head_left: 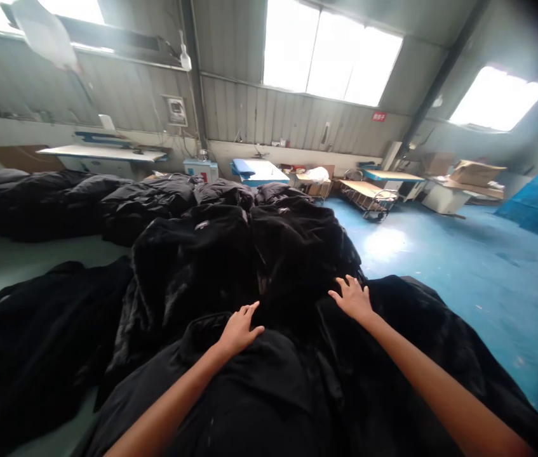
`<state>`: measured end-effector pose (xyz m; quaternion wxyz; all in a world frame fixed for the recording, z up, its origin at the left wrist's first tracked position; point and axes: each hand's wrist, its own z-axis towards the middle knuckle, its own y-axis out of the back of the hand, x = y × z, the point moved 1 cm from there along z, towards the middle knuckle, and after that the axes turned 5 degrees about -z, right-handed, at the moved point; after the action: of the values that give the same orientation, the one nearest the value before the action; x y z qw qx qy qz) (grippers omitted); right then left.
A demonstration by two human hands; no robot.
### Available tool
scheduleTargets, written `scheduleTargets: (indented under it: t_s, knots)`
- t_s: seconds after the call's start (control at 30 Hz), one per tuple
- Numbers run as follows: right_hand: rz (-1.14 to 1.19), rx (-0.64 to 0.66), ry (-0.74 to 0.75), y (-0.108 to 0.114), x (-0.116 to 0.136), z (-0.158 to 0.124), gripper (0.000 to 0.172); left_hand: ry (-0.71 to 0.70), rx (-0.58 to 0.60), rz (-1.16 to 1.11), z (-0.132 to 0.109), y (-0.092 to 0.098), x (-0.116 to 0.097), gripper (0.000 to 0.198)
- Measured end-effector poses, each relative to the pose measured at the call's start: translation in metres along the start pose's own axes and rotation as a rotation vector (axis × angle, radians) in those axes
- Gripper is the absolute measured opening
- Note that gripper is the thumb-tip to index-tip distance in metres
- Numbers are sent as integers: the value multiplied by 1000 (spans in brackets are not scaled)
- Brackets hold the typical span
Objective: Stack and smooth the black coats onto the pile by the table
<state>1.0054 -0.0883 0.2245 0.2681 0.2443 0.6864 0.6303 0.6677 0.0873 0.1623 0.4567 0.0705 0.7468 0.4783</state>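
A black jacket [259, 387] with a collar lies spread in front of me. Over its collar end is my left hand [240, 329], fingers stretched forward and thumb apart, holding nothing. My right hand [353, 298] is spread above a black fleecy garment [392, 355] on the right, with nothing in its fingers. Whether either palm presses on the cloth I cannot tell. Beyond the hands, an open black fleece-lined jacket [192, 254] lies with a small pale label near its neck. Dark cloth hides the details between the garments.
More black garments [154, 197] are heaped along the far side, and another dark garment [35, 336] lies at left on a pale table surface [6, 260]. Blue floor [421, 254] runs along the right. A wheeled cart [368, 193] and worktables [107, 152] stand near the wall.
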Motion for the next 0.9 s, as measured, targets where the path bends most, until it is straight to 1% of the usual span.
scheduleTargets:
  t_s: [0.07,0.1,0.13,0.2,0.27,0.3,0.37,0.4,0.47,0.53,0.63,0.77,0.9]
  knots:
    - [53,-68,145,-2,24,-51,61,-29,-82,73,-70,5,14,59]
    - [100,-85,233,-5,39,-80,61,-8,-146,108,-107,8,20,54]
    - [151,-85,311,-9,54,-110,62,35,-217,143,-144,11,26,52]
    - [239,-41,413,-21,85,-172,62,157,-334,217,-213,10,37,52]
    - [293,16,422,-42,114,-227,62,283,-383,284,-273,-2,48,53]
    - [318,36,435,-56,128,-251,63,334,-385,303,-297,-11,53,53]
    - [341,44,453,-84,151,-286,62,410,-378,299,-332,-33,63,53]
    - [343,34,462,-97,159,-299,60,435,-376,281,-344,-43,68,53]
    - [327,4,465,-116,170,-317,56,461,-380,239,-359,-59,73,54]
    - [296,-19,448,-126,173,-327,54,473,-386,209,-365,-68,74,54]
    - [256,-19,433,-128,171,-333,54,482,-391,175,-366,-74,75,53]
    - [235,-5,437,-130,169,-333,54,486,-414,130,-364,-79,80,53]
    - [230,-18,426,-143,174,-324,54,488,-412,110,-354,-86,89,54]
